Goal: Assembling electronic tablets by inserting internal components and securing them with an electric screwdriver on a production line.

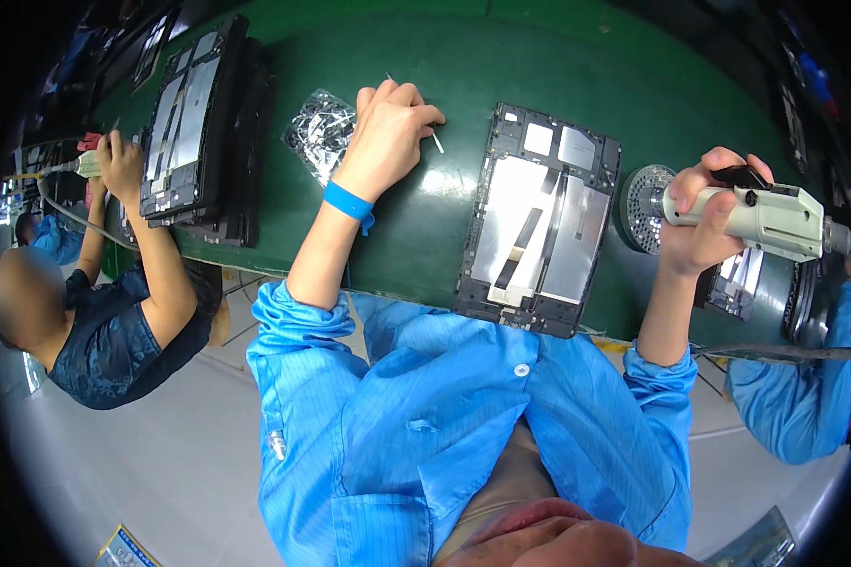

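My left hand (pixel 383 132) is raised over the green table with its fingers curled in. A thin white strip (pixel 438 142) sticks out by its fingertips. Close beside that hand lies a clear plastic bag (pixel 320 132) of small black and silver pieces. An opened tablet (pixel 563 236) lies in front of me, its silver battery plates and black frame bare, its near end at the table edge. To its right, my right hand (pixel 704 213) is wrapped round a cream heat gun (pixel 775 222). The gun's round perforated metal nozzle (pixel 648 208) faces left, beside the tablet.
At the left stands a stack of opened tablets (pixel 194 123). A co-worker (pixel 113 321) sits there, hands by a similar cream tool (pixel 89 164). Another tablet (pixel 736 283) lies at the right, near a person in a blue sleeve (pixel 794 397). The green table (pixel 397 255) ends just before me.
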Available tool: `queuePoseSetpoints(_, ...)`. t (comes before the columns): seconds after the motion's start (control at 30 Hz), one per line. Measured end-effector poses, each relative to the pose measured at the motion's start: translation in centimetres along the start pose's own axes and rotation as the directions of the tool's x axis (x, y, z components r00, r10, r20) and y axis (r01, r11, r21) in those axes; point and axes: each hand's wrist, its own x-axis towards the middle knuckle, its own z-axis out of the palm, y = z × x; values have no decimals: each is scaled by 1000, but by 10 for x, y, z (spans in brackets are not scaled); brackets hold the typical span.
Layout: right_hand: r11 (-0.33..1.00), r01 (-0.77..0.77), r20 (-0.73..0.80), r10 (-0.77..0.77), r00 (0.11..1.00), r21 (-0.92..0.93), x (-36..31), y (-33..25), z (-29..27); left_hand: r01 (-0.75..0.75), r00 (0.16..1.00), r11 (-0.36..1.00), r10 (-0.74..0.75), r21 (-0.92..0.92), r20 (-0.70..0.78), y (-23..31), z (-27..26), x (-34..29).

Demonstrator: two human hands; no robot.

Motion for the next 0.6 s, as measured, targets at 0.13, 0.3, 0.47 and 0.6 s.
queuePoseSetpoints(0.13, 1000, 12, -14, -13, 1000, -13, 3, 1, 3, -17, 1000, 996, 20, -91, 23, 3, -9, 7)
queuePoseSetpoints(0.3, 992, 54, -3, -54, 999, 110, 12, 5, 11, 335, 937, 699, -321, -632, 142, 17, -14, 18)
queuePoseSetpoints(0.47, 989, 60, -30, -56, 998, 139, 24, 8, 25, 376, 907, 304, -314, -875, 281, 26, 12, 31)
queuePoseSetpoints(0.6, 985, 67, -47, -60, 997, 160, 29, 11, 35, 323, 937, 501, -286, -803, 199, 23, 26, 32)
